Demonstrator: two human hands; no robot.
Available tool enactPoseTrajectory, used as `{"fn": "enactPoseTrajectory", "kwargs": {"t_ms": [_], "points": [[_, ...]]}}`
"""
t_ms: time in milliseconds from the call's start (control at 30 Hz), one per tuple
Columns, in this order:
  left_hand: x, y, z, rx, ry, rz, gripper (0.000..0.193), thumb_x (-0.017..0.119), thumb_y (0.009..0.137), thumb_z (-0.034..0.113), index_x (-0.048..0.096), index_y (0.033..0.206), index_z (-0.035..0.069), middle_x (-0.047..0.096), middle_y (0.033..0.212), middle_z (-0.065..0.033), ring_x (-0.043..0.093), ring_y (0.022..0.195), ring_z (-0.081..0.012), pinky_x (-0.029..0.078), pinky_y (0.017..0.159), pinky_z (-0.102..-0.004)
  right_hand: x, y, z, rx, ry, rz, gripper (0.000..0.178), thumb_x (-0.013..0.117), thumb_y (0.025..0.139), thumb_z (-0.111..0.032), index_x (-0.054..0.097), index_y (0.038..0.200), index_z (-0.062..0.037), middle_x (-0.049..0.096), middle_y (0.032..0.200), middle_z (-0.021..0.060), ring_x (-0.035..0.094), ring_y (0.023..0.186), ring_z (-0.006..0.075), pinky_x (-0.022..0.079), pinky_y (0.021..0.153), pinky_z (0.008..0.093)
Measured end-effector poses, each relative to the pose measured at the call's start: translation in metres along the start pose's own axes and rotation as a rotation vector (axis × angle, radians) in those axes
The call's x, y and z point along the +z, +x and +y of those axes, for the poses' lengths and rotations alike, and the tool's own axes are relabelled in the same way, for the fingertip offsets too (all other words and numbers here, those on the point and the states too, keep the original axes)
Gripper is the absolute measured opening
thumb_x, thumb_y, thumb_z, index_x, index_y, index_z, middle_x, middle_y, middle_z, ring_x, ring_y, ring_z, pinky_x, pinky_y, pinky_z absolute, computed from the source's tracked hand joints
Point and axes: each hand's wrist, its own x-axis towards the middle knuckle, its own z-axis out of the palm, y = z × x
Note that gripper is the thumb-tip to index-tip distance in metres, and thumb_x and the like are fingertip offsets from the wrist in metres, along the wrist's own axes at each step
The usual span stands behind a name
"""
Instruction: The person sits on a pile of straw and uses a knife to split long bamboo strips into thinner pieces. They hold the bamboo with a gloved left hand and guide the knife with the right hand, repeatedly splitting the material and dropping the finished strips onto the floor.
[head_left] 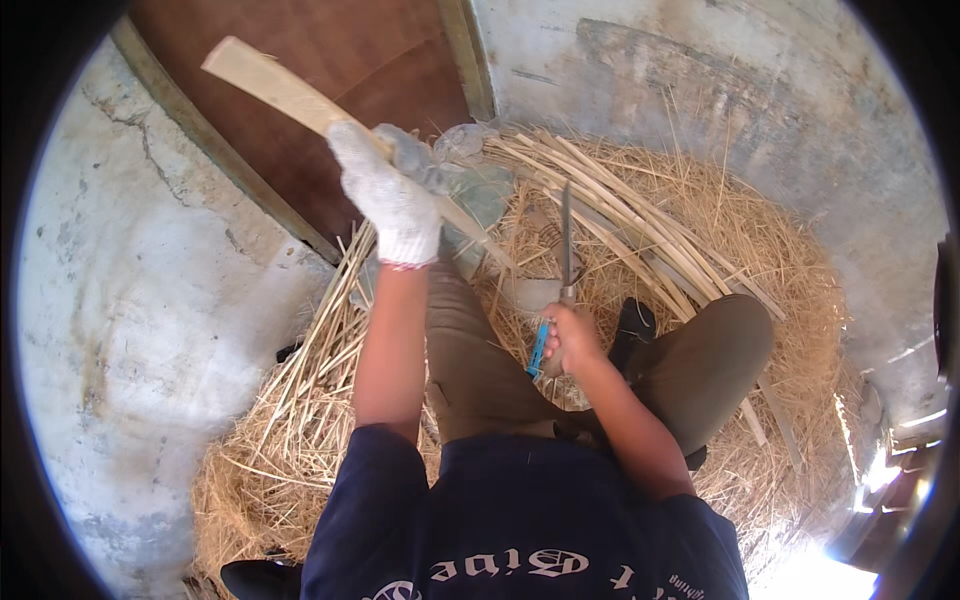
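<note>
Gripped pale flat bamboo strip [272, 84] w/ white-gloved L hand [388, 192], wood-handled grey-bladed knife [567, 250] w/ bare R hand [571, 338]; judged strip light, stiff, splintery, best held midway.

We see a straw-covered floor [790, 235], long strips [640, 225] lying right of upper centre, thinner sticks [325, 350] left of centre

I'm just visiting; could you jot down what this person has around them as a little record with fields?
Left hand: white-gloved grip on a pale flat strip, held slanting
Right hand: bare grip on a narrow-bladed tool, blade pointing away from the person
By right hand: blue item, kind unclear
Ahead: long pale strips lying on straw-like shavings
Behind: stained wall, brown panel
</note>
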Motion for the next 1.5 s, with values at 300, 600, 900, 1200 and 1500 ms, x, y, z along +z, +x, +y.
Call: {"fn": "enactPoseTrajectory", "kwargs": {"t_ms": [300,600,900,1200,1500], "points": [[-0.006,0.026,-0.083,-0.069,0.040,0.150,0.057,0.053,0.105,0.057,0.050,0.072,0.011,0.046,0.062,0.0020,0.043,0.057,-0.0100,0.034,0.053,-0.0273,-0.003,-0.030,-0.005,-0.001,-0.133,-0.090,0.017,0.068,0.088,-0.012,0.055,0.080,-0.0057,0.048,0.058,0.0043,0.043,0.041,0.0155,0.036,0.038,0.0356],[0.025,0.036,-0.054,-0.008,0.160,0.006,0.076,0.045,0.091,0.086,0.040,0.062,0.015,0.033,0.055,0.0019,0.033,0.046,-0.0154,0.023,0.042,-0.0319,0.008,-0.043,0.008,-0.010,-0.135,-0.156,0.018,0.067,0.091,-0.012,0.053,0.082,-0.0049,0.046,0.058,0.0035,0.042,0.038,0.0150,0.035,0.036,0.0344],[0.028,0.059,-0.052,-0.266,0.006,-0.415,0.074,0.048,0.091,0.084,0.037,0.059,0.018,0.028,0.051,0.0043,0.029,0.041,-0.0136,0.021,0.040,-0.0299,0.011,-0.047,0.013,0.070,-0.049,-0.224,0.018,0.065,0.091,-0.009,0.050,0.082,-0.0056,0.046,0.057,0.0035,0.042,0.037,0.0148,0.036,0.036,0.0346],[0.051,0.091,-0.072,-0.331,0.055,-0.244,0.073,0.047,0.092,0.083,0.032,0.055,0.022,0.025,0.048,0.0052,0.024,0.038,-0.0126,0.015,0.038,-0.0293,0.014,-0.057,0.037,0.069,-0.004,-0.224,0.017,0.064,0.095,-0.011,0.050,0.087,-0.0056,0.047,0.056,0.0025,0.044,0.037,0.0147,0.038,0.036,0.0346],[0.053,0.105,-0.082,-0.338,0.107,-0.194,0.072,0.047,0.092,0.083,0.032,0.053,0.024,0.027,0.046,0.0051,0.027,0.037,-0.0149,0.018,0.037,-0.0310,0.017,-0.066,0.030,0.104,-0.065,-0.233,0.018,0.065,0.096,-0.011,0.049,0.088,-0.0074,0.046,0.059,0.0027,0.042,0.041,0.0143,0.036,0.039,0.0353]]}}
